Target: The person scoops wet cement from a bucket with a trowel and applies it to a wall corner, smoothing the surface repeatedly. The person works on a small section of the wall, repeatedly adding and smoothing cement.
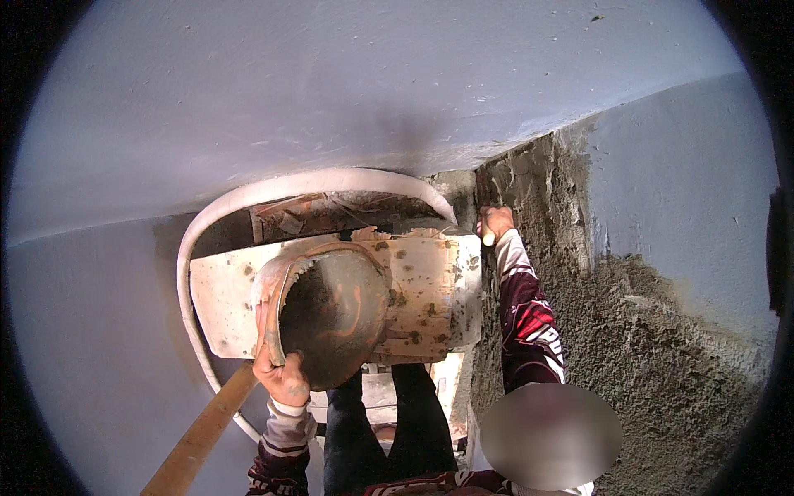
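Note:
My left hand [283, 379] grips the rim of a round, mortar-stained basin [331, 318], fingers along its outer side and thumb over the edge. The basin is tilted above a board, and grey residue coats its inside. Farther off to the right, my right hand [496, 221] is closed around a tool with a pale, rounded handle [488, 239], close to the wall corner. The rest of that tool is hidden by the hand. Beside it, the wall carries rough grey mortar [529, 190].
A pale, spattered board [422, 298] lies ahead of my legs. Behind it curves a thick white hose [331, 179]. A wooden pole [203, 430] slants at lower left. Blue walls [331, 83] close in ahead, and coarse mortar [653, 355] covers the right wall. A blurred oval [550, 436] hides the lower right.

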Available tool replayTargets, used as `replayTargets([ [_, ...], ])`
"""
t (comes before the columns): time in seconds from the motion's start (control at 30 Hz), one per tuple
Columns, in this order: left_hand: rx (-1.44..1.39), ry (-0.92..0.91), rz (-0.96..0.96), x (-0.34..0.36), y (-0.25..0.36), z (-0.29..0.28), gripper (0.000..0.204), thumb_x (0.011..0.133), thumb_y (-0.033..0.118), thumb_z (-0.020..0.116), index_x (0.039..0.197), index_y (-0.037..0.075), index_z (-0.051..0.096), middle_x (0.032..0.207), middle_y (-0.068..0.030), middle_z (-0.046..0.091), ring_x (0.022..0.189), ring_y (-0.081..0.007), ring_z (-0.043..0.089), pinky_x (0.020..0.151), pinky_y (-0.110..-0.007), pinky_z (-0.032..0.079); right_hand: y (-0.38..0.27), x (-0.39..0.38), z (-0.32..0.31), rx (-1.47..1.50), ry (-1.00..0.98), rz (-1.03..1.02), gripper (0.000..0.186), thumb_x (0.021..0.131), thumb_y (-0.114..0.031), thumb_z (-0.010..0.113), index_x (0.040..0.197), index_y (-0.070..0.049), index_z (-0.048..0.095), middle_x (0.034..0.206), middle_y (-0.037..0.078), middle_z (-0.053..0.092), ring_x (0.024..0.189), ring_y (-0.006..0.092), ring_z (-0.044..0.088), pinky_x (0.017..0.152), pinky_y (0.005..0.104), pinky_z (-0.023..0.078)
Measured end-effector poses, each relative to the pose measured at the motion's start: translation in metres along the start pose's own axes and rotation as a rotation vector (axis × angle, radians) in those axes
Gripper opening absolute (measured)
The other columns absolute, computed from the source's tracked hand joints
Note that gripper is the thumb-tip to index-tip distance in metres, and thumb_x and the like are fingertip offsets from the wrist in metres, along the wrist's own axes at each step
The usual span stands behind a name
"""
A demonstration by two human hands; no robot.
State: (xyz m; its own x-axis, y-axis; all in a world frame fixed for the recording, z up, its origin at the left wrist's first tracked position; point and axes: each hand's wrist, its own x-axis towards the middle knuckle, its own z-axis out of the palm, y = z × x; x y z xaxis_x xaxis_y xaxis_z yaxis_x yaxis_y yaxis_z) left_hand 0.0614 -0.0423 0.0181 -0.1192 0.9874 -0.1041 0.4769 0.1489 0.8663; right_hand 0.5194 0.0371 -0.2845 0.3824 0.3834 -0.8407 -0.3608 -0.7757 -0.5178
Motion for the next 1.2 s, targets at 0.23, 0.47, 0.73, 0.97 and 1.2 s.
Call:
replayTargets([
  [0.23,-0.056,0.011,0.003,0.002,0.005,0.002,0.068,0.065,-0.001,0.049,0.132,-0.012,0.05,0.143,-0.0206,0.048,0.134,-0.0236,0.042,0.112,-0.032,0.028,-0.009,-0.052,0.0,0.045,0.021,-0.263,0.019,0.095,-0.015,0.058,0.093,0.004,0.06,0.073,0.009,0.06,0.051,0.0181,0.057,0.044,0.0323,0.049],
  [0.47,-0.103,0.02,-0.055,-0.004,-0.011,-0.012,0.064,0.066,0.0,0.049,0.129,-0.013,0.053,0.127,-0.0164,0.061,0.116,-0.0215,0.056,0.104,-0.03,0.038,-0.008,-0.111,-0.006,0.092,-0.173,-0.209,0.019,0.098,-0.015,0.052,0.098,0.003,0.056,0.078,0.01,0.061,0.052,0.0188,0.058,0.043,0.0313,0.05],
  [0.73,-0.06,0.05,0.036,-0.006,-0.032,-0.012,0.063,0.066,-0.002,0.048,0.129,-0.013,0.052,0.127,-0.0161,0.06,0.116,-0.0226,0.056,0.104,-0.03,0.037,-0.029,-0.066,0.004,-0.207,0.088,-0.318,0.015,0.089,-0.008,0.059,0.09,0.008,0.06,0.068,0.009,0.059,0.046,0.018,0.055,0.04,0.0318,0.047],
  [0.97,-0.177,0.01,-0.03,-0.002,-0.019,-0.009,0.063,0.068,-0.003,0.048,0.13,-0.011,0.052,0.124,-0.0143,0.061,0.111,-0.0215,0.057,0.101,-0.029,0.039,-0.03,-0.126,-0.006,-0.163,0.202,-0.49,0.017,0.092,-0.011,0.058,0.096,0.005,0.06,0.069,0.008,0.061,0.048,0.0148,0.057,0.039,0.031,0.045],
  [1.2,-0.213,-0.05,-0.049,0.004,-0.022,-0.015,0.064,0.068,-0.004,0.047,0.132,-0.009,0.052,0.124,-0.0136,0.061,0.111,-0.0211,0.057,0.1,-0.028,0.039,-0.056,-0.199,-0.021,-0.05,0.188,-0.552,0.023,0.091,-0.014,0.063,0.1,0.007,0.06,0.072,0.008,0.064,0.048,0.0147,0.059,0.042,0.0308,0.047],
])
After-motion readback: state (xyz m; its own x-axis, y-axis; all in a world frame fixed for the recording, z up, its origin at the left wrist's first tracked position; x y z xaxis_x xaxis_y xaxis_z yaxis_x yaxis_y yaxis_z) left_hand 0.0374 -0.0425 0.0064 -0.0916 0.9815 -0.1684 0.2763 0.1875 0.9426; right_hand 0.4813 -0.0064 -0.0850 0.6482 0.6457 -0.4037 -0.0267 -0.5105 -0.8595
